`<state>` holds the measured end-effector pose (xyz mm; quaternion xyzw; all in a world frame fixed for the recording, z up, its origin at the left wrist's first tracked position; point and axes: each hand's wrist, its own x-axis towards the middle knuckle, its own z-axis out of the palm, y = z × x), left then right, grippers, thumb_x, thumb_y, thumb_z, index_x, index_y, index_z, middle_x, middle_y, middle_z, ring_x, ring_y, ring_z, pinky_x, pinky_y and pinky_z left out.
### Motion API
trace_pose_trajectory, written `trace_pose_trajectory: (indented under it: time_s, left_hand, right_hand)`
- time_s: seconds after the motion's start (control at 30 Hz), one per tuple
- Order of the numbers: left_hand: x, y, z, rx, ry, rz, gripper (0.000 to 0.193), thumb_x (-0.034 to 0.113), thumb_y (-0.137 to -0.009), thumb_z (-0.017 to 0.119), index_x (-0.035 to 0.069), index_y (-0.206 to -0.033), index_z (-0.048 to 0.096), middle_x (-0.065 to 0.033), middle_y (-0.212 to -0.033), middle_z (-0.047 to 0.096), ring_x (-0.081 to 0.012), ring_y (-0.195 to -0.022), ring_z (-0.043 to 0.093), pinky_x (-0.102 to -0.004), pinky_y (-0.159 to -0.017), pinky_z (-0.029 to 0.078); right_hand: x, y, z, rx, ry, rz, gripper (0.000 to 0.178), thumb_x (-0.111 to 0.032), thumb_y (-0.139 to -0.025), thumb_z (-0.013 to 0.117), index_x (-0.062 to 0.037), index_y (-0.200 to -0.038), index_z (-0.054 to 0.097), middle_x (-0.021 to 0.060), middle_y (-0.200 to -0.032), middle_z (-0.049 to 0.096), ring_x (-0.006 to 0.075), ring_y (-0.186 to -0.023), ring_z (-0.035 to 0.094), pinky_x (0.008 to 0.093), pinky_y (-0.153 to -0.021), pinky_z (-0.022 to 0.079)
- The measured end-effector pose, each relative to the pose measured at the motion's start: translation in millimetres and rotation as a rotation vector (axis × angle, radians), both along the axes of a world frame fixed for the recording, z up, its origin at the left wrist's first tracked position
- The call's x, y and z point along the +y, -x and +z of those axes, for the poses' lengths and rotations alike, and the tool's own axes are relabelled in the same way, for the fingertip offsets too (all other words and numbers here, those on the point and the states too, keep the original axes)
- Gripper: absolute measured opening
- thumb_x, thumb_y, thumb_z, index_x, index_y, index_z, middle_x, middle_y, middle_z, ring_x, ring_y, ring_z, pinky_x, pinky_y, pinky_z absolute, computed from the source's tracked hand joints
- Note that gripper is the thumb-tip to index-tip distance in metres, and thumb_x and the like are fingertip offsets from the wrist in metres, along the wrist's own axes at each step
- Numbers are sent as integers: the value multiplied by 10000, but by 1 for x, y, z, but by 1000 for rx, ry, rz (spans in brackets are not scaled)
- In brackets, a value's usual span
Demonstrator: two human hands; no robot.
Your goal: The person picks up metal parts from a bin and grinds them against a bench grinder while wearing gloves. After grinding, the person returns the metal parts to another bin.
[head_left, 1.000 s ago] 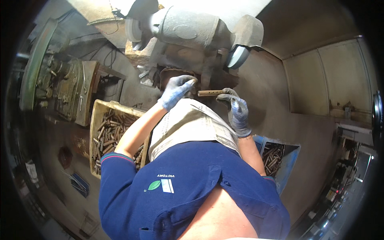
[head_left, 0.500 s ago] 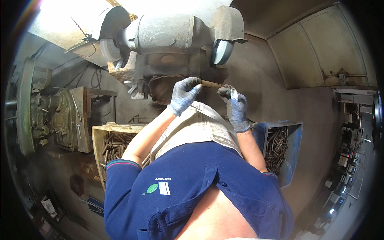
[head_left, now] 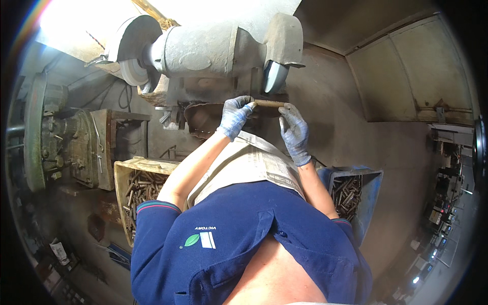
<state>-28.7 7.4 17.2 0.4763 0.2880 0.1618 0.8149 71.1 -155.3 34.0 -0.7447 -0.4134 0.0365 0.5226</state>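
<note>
Brown tube (head_left: 269, 103) spans your gloved hands before a bench grinder (head_left: 198, 48): your left hand (head_left: 235, 118) pinches one end, your right hand (head_left: 295, 133) the other, each grip narrow. Slim brown parts (head_left: 145, 190) lie heaped in the yellowish bin (head_left: 146, 162) at your left and the blue bin (head_left: 373, 195) at your right.

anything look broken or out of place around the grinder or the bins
The dark brown hollow piece below the bench grinder looks odd: its edge is ragged and uneven, though I can't tell whether that is damage. Nothing else stands out; metal pieces lie jumbled inside the yellow bin and blue bin.
</note>
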Motion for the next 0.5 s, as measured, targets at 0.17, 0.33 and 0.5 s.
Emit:
trace_pose_trajectory:
  time_s: [0.17, 0.33, 0.5]
  left_hand:
    - [-6, -26, -4, 50, -98, 76, 93, 73, -854, 596, -12, -883, 620, -51, -770, 636, -109, -674, 598, -242, -606, 516]
    - [-17, -45, -12, 74, 102, 151, 87, 64, -847, 604, -11, -877, 637, -63, -749, 646, -127, -634, 612, -243, -585, 507]
    - [-23, -53, -16, 52, 171, 169, 79, 58, -844, 604, -6, -874, 640, -66, -753, 652, -130, -624, 616, -239, -568, 506]
  right_hand:
    - [2, -21, -25, 178, -74, -38, 224, 27, -801, 602, 0, -1019, 645, 108, -1092, 615, 201, -1092, 544, 292, -943, 404]
    - [-2, -38, -16, 302, -51, -31, 217, 14, -794, 612, 2, -1007, 651, 106, -1041, 632, 185, -1048, 561, 284, -916, 421]
    - [-5, -46, -26, 265, -44, -54, 198, 3, -801, 611, -4, -992, 658, 95, -986, 641, 167, -948, 577, 274, -850, 438]
